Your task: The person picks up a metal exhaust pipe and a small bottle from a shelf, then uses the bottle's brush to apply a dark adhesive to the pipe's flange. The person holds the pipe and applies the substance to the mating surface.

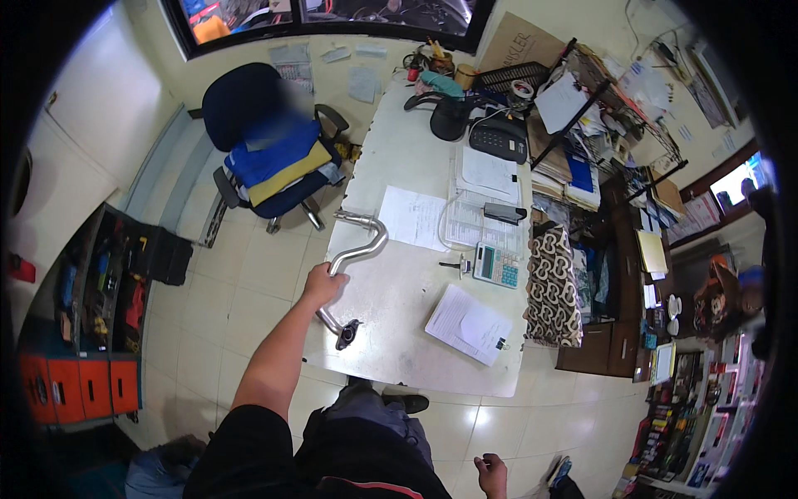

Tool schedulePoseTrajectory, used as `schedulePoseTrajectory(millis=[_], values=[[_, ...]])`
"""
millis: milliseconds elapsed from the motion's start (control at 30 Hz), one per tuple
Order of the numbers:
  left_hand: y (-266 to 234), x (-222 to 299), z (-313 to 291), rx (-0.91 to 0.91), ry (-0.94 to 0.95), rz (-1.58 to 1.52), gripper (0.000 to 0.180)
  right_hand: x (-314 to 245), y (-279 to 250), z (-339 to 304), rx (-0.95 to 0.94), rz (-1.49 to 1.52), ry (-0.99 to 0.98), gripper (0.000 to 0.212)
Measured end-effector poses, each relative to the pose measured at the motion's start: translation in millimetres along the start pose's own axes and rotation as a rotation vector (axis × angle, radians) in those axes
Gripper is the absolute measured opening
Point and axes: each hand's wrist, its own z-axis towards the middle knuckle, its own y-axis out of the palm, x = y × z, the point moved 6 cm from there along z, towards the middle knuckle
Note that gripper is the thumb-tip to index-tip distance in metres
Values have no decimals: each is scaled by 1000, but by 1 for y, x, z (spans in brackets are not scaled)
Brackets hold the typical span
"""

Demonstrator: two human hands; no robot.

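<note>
My left hand (322, 285) is closed around the middle of a bent metal exhaust pipe (364, 249) at the left edge of the white table (391, 324). The pipe's upper end, a straight wider tube, points left. At its lower end, nearer to me, sits a dark flange (347, 334) close to the table's near left corner. Low in the picture my right hand (492, 476) hangs off the table beside my body. Its fingers are curled in, and nothing shows in them. A paper sheet (411, 218) lies to the right of the pipe.
The table also bears a calculator (496, 264), a clipped paper stack (468, 324), a stapler (504, 214) and a black telephone (499, 133). A blue office chair (241, 100) stands beyond the left edge. Cluttered paper racks (573, 108) line the right. A tool cabinet (87, 387) is at far left.
</note>
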Motion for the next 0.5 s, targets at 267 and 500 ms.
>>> schedulePoseTrajectory(millis=[267,500], values=[[-103,99,-47,66,172,-597,21,-54,53,-18,26,-92,-119,44],[-152,228,-118,-2,388,-1035,21,-264,79,-14,-72,183,-504,39]])
